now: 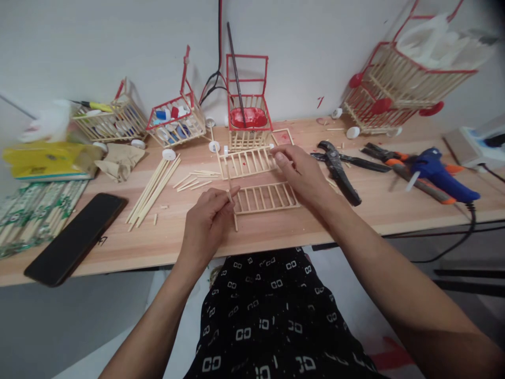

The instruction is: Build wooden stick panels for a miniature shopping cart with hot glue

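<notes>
A ladder-like panel of thin wooden sticks (268, 211) lies flat before me. At its left end my left hand (211, 216) is closed, thumb and finger pinching a loose wooden stick (236, 223) that lies crosswise to the panel. Just beyond lies a second stick panel (252, 162). Over the right end of that one is my right hand (302, 171), its fingers curled together beside a small white bit (271, 146). Whatever those fingertips grip, if anything, is hidden.
Loose chopsticks (153, 189) and short cut sticks (195, 180) lie left, beside a black phone (74, 237). Miniature stick carts (173, 123) with red trim line the wall. At right are black-handled cutters (339, 171), pliers (418, 179) and a blue glue gun (445, 173) with its cord.
</notes>
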`<control>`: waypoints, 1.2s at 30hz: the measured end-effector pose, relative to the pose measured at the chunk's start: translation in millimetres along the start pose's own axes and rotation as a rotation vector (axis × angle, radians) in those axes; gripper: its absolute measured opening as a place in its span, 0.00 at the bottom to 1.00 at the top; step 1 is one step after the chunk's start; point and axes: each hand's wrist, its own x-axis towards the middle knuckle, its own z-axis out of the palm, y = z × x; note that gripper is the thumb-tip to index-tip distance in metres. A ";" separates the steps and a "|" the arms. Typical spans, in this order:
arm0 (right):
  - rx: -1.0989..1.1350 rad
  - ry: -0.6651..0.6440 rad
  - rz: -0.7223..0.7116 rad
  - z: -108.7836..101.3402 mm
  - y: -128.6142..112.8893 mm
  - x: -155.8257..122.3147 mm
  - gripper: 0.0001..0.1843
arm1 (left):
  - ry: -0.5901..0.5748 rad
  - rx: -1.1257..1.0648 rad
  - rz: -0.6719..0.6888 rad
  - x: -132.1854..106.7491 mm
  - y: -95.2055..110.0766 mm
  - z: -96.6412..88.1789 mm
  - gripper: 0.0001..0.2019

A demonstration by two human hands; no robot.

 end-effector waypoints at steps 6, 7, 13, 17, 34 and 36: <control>0.096 0.138 -0.046 -7.1 -18.1 -1.5 0.12 | -0.015 0.038 0.015 0.2 -1.9 0.3 0.16; 0.110 0.142 -0.071 -8.7 -24.4 -1.7 0.11 | -0.018 0.042 0.017 0.4 -2.0 0.4 0.16; 0.235 -0.162 -0.228 -5.7 -62.7 -6.1 0.10 | -0.025 0.092 0.033 1.5 -0.8 -0.6 0.13; 0.281 -0.310 -0.230 6.6 -72.0 -7.7 0.10 | -0.011 0.120 0.064 1.5 -1.9 -0.6 0.09; 0.310 -0.348 -0.223 22.3 -71.1 -8.8 0.01 | 0.050 0.107 0.017 -3.0 -5.6 -1.9 0.07; 0.307 -0.349 -0.230 23.4 -70.4 -8.4 0.02 | 0.069 0.087 0.009 -3.6 -5.7 -2.1 0.08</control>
